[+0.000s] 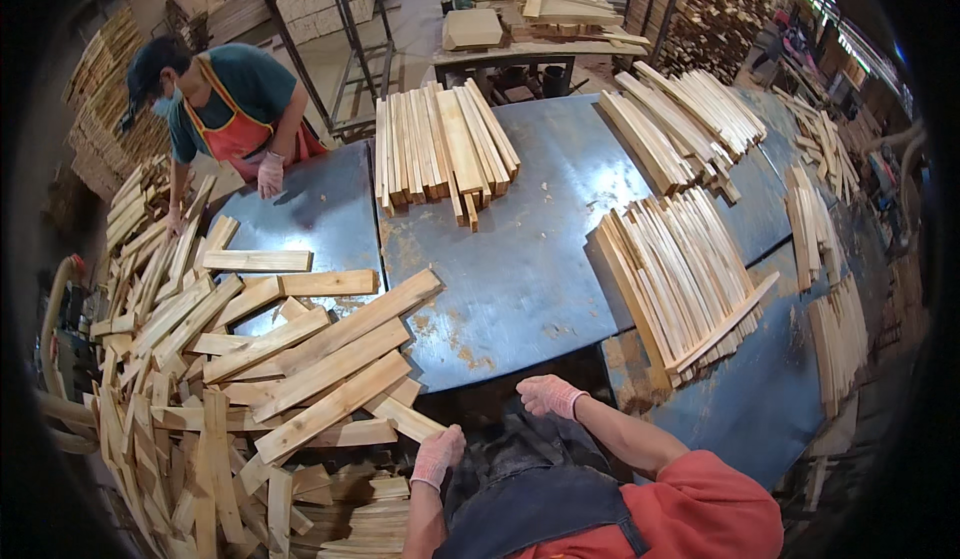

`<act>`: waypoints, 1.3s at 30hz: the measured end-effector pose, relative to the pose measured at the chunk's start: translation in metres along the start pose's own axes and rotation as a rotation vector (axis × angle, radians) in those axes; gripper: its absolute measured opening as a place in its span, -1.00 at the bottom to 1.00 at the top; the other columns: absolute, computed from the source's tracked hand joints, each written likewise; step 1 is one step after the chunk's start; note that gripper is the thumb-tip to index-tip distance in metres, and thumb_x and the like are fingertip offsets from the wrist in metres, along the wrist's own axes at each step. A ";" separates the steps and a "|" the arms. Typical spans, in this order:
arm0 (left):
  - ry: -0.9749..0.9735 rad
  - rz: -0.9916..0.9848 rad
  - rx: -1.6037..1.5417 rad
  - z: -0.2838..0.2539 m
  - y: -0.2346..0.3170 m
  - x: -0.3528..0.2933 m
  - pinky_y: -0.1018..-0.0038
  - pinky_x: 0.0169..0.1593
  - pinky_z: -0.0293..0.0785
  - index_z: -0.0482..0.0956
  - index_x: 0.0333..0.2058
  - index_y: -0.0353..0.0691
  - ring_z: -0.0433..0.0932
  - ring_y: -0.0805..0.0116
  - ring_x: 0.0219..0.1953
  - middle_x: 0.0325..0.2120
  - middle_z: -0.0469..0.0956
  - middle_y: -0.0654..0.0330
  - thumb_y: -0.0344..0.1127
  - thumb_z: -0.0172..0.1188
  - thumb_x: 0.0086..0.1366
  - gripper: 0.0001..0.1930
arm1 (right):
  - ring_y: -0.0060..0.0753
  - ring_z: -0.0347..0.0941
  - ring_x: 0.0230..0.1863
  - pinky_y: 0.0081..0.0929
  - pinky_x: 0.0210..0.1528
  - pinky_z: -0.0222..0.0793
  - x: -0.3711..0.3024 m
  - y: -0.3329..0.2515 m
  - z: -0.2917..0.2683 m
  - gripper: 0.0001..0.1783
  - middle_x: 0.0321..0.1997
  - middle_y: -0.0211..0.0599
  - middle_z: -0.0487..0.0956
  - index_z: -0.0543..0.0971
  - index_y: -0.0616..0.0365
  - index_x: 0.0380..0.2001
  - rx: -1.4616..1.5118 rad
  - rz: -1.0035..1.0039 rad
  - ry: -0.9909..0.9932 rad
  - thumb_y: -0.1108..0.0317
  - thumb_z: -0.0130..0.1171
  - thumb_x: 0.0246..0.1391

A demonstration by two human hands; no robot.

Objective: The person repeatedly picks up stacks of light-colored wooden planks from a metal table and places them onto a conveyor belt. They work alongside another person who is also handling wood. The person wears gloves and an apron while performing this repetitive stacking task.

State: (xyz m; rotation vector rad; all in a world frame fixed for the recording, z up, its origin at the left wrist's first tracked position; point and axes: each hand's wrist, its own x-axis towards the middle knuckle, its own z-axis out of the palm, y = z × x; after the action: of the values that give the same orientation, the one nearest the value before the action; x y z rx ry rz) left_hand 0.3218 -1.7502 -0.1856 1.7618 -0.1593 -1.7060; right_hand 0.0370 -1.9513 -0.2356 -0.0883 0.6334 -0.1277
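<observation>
My left hand, in a pale glove, is closed at the near end of a wooden slat that sticks out of the heap toward me. A large jumble of loose wooden slats lies to its left, crossing at many angles. Over the table's front edge, my right hand is gloved too, its fingers curled, and no piece shows in it. To the right of that hand stands a tight row of slats, with one slat lying slantwise across its near end.
A blue-grey metal table spreads ahead of me. It bears another slat stack at the far middle and more stacks at far right. Across the far left corner, a co-worker in a red apron reaches into the heap. A metal rack stands behind.
</observation>
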 end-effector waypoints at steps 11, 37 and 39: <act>0.634 -0.185 -0.943 -0.009 -0.074 0.089 0.30 -0.42 0.46 0.52 -0.04 -0.23 0.50 0.27 -0.51 -0.38 0.54 0.24 -0.33 0.23 0.40 -0.78 | -0.51 0.40 -0.41 -0.37 -0.36 0.38 0.074 -0.151 -0.045 -0.79 -0.42 -0.50 0.41 0.53 0.04 -0.30 -0.217 -0.150 0.273 0.19 0.21 0.41; 0.690 0.616 0.627 0.028 0.536 0.366 0.26 0.47 0.32 0.14 0.50 -0.57 0.40 -0.05 0.46 0.43 0.38 -0.30 -0.05 0.39 0.38 -0.04 | 0.24 0.58 0.07 -0.04 0.17 0.45 0.191 -0.649 0.032 -0.42 -0.02 0.15 0.67 0.51 0.23 0.00 -1.259 -0.611 1.096 -0.13 0.18 0.29; 0.718 0.575 0.589 0.006 0.565 0.405 0.29 0.48 0.30 0.11 0.51 -0.58 0.38 -0.09 0.48 0.44 0.36 -0.30 0.04 0.43 0.33 0.05 | 0.24 0.57 0.16 -0.07 0.26 0.42 0.203 -0.661 0.062 -0.33 0.10 0.16 0.67 0.52 0.26 0.14 -1.313 -0.544 0.994 -0.15 0.13 0.31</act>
State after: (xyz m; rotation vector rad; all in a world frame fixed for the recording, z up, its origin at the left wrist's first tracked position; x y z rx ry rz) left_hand 0.5731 -2.3974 -0.2256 2.3330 -0.8116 -0.5833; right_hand 0.1748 -2.6311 -0.2242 -1.5464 1.5942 -0.2648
